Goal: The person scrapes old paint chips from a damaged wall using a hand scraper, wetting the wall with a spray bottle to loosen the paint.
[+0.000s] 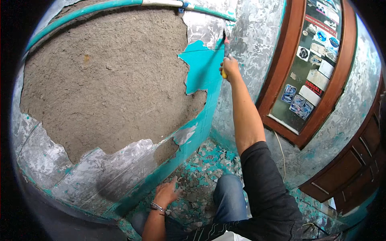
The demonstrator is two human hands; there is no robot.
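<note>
My right hand, at the end of an outstretched arm, grips a scraper with a yellow butt and a reddish collar. Its dark blade points up, at or close to the wall by the corner; I cannot tell whether it touches. Beside it lies a patch of turquoise paint with ragged edges. Left of that patch, rough brown-grey plaster is exposed. My left hand hangs low near the foot of the wall, fingers apart and holding nothing. A metal chain bracelet circles that wrist.
Paint chips litter the floor around my knee. A turquoise and white pipe runs across the upper wall. To the right are a wood-framed window with stickers, a hanging cable and a brown wooden door.
</note>
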